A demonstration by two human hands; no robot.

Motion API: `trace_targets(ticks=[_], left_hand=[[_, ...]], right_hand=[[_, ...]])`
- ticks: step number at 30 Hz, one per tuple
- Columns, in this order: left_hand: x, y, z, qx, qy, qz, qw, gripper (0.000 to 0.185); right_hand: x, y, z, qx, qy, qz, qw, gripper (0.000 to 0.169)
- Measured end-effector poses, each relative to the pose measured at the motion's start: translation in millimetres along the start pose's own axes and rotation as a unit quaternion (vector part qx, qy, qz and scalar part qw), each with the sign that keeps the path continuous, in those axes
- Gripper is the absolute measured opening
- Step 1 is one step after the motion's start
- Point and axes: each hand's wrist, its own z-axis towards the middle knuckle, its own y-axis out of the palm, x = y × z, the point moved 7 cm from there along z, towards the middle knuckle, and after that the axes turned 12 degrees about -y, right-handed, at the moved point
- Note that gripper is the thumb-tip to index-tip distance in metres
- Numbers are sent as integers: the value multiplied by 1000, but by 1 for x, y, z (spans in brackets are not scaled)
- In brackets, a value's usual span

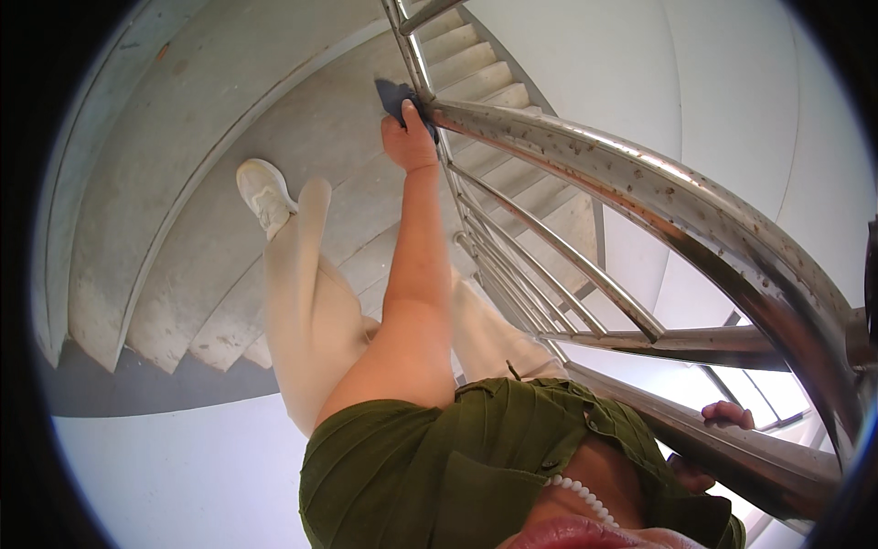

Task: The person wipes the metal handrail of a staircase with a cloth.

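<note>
My left hand [411,141] is stretched far forward, closed on a dark blue-grey cloth [393,98]. The cloth lies against a metal railing post, beside its joint with a thick curved metal tube [549,130]. At the lower right, my right hand [728,416] is partly seen, its fingers on one edge of a wide metal handrail [761,449] and another part of the hand on the opposite edge. The handrail hides the rest of that hand. Brown spots mark the curved tube.
Curved concrete steps [240,171] spread under me and to the left. One foot wears a pale shoe [263,192]. More steps [480,65] lie beyond the railing. Thinner metal bars [555,240] run between the thick tubes. A pale curved wall [741,103] stands at the right.
</note>
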Motion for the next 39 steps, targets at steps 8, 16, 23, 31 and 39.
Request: trace_targets(ticks=[8, 16, 23, 31, 39], left_hand=[[3, 73, 94, -318, 57, 217, 921, 28], [-40, 105, 129, -309, 8, 336, 889, 35], [-97, 53, 103, -15, -46, 157, 986, 40], [-170, 107, 10, -222, -492, -465, 702, 19], [-153, 80, 36, 1, -457, -451, 766, 27]], right_hand=[[-1, -10, 21, -110, 72, 45, 990, 81], [16, -22, -19, 41, 262, 165, 950, 79], [13, -33, -38, 28, 459, 111, 881, 83], [-11, 3, 3, 177, -16, 24, 984, 69], [-15, 4, 22, 12, -31, -46, 998, 61]])
